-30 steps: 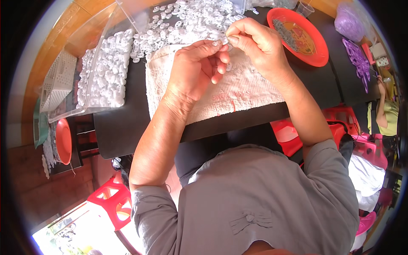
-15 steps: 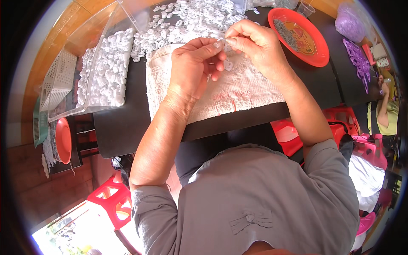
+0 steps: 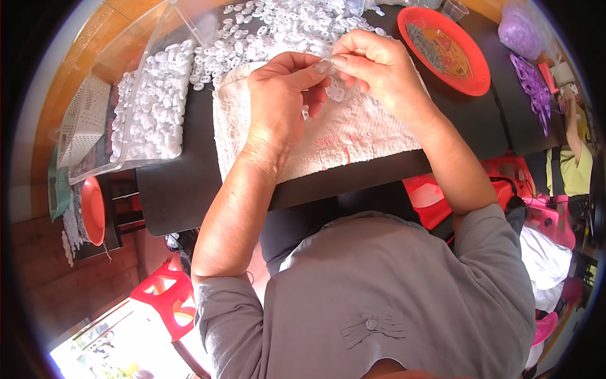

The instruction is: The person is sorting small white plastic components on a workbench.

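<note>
Both hands meet above a pale towel (image 3: 344, 155) on the dark table. My left hand (image 3: 281, 91) pinches a small white plastic piece between thumb and forefinger, mostly covered by the fingertips. Close against it, my right hand (image 3: 388, 72) is closed in a thumb-and-forefinger pinch; whatever is in it is too small to make out. A white oval plastic piece (image 3: 336, 93) shows just below the fingertips. Another bit of white peeks out beside my left fingers. Beyond the hands spreads a large heap of white oval pieces with holes (image 3: 271, 28).
At left a clear plastic bin (image 3: 129, 158) holds many white pieces, beside a white perforated basket (image 3: 85, 120). A red dish (image 3: 483, 69) with small grey parts sits at right. Farther right are a purple bundle (image 3: 533, 91) and another person's arm (image 3: 573, 123).
My hands stay pinched together and have shifted slightly left in the picture. The hanging white piece has turned a little. At far right, the other person's arm has moved up.
</note>
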The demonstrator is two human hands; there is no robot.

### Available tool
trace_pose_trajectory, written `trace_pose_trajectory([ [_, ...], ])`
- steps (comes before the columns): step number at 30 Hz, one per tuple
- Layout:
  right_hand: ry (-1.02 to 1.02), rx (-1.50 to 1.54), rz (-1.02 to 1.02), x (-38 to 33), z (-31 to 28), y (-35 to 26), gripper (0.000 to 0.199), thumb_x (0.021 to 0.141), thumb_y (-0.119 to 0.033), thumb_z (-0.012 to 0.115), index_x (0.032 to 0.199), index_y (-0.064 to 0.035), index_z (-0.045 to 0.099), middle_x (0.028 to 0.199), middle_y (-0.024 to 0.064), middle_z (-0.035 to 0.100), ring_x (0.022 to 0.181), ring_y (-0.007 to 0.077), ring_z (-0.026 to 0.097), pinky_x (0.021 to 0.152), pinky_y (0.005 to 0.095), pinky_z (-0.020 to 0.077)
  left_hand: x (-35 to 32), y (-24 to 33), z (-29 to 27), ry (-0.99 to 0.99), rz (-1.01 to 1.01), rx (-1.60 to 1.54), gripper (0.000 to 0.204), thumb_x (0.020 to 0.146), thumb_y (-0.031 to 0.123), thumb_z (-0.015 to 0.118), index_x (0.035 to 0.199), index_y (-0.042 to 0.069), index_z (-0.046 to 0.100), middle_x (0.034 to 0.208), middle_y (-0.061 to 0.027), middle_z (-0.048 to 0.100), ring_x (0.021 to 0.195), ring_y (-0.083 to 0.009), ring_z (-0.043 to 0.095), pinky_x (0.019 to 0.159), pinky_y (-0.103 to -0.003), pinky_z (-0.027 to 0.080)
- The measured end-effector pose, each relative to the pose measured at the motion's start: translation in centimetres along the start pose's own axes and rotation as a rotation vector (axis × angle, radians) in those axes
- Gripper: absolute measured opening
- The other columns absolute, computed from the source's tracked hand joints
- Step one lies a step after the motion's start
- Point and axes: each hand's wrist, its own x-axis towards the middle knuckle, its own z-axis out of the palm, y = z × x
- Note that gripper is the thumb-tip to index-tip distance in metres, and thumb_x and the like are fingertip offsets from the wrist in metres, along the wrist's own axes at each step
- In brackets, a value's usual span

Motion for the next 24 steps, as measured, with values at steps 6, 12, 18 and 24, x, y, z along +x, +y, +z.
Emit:
trace_pose_trajectory([
  [6,0.042,0.032,0.044,-0.4,1.0,-0.4,0.007,0.091,-0.011,0.061,0.087,-0.0042,0.063,0.069,-0.0024,0.057,0.059,0.0020,0.046,0.052,0.0175,0.0339,-0.4,-0.6,0.5,0.062,0.052,-0.043,0.003,0.086,-0.001,0.063,0.086,-0.004,0.061,0.070,-0.0099,0.063,0.050,-0.0119,0.054,0.042,-0.023,0.039],
  [12,0.028,0.016,-0.021,-0.2,0.7,-0.2,0.008,0.091,-0.011,0.062,0.089,-0.0032,0.063,0.070,-0.0036,0.057,0.060,0.0028,0.047,0.052,0.0185,0.0342,-0.1,-0.3,0.3,0.061,0.064,-0.099,0.005,0.087,0.001,0.063,0.088,-0.003,0.060,0.071,-0.0101,0.063,0.054,-0.0133,0.056,0.043,-0.024,0.040],
  [18,-0.063,-0.780,-0.140,0.4,-1.6,1.3,0.016,0.084,-0.016,0.068,0.078,-0.0029,0.062,0.060,0.0046,0.054,0.056,0.0136,0.054,0.055,0.0294,0.0426,0.6,0.0,-0.9,0.175,0.069,-0.135,0.007,0.088,0.004,0.064,0.088,-0.003,0.060,0.072,-0.0107,0.063,0.054,-0.0158,0.057,0.046,-0.027,0.042],
  [24,-0.180,-1.051,-0.119,-0.2,-0.2,1.2,0.014,0.075,-0.017,0.067,0.076,-0.0037,0.063,0.069,0.0142,0.062,0.069,0.0368,0.061,0.063,0.0448,0.0469,0.3,0.2,-0.5,0.184,0.052,-0.119,0.006,0.088,0.003,0.062,0.088,-0.003,0.060,0.072,-0.0113,0.063,0.055,-0.0162,0.057,0.046,-0.027,0.042],
])
